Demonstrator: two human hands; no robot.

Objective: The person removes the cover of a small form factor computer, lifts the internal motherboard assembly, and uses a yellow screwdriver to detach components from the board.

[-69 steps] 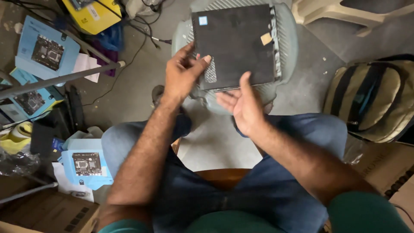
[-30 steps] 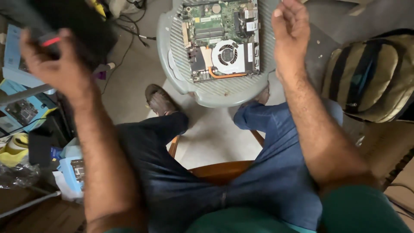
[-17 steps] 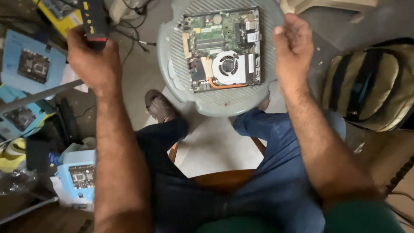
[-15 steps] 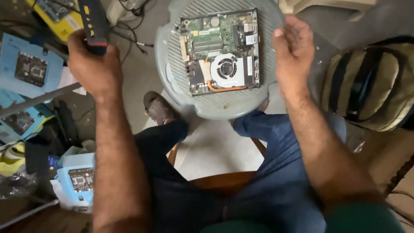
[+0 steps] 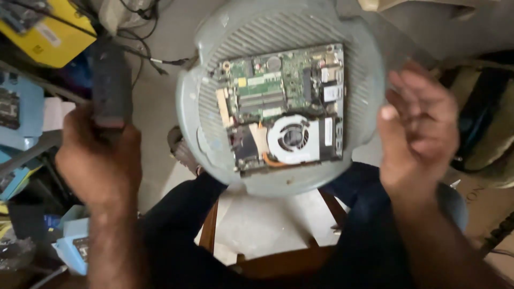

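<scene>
Circuit board (image 5: 281,107): bare, fan showing, lying on grey round stool (image 5: 369,80).
Left hand (image 5: 99,166): fingers grasping dark blurred tool (image 5: 111,85).
Right hand (image 5: 417,126): fingers released, beside stool.

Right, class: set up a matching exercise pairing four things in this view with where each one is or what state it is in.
Things:
1. green circuit board with round fan
2. dark flat panel
3. right hand
4. yellow box

Places or states:
A. top left corner
B. lying on the grey round plastic stool
C. open, holding nothing
D. gripped in the left hand

Pairs: 1-B, 2-D, 3-C, 4-A
</scene>
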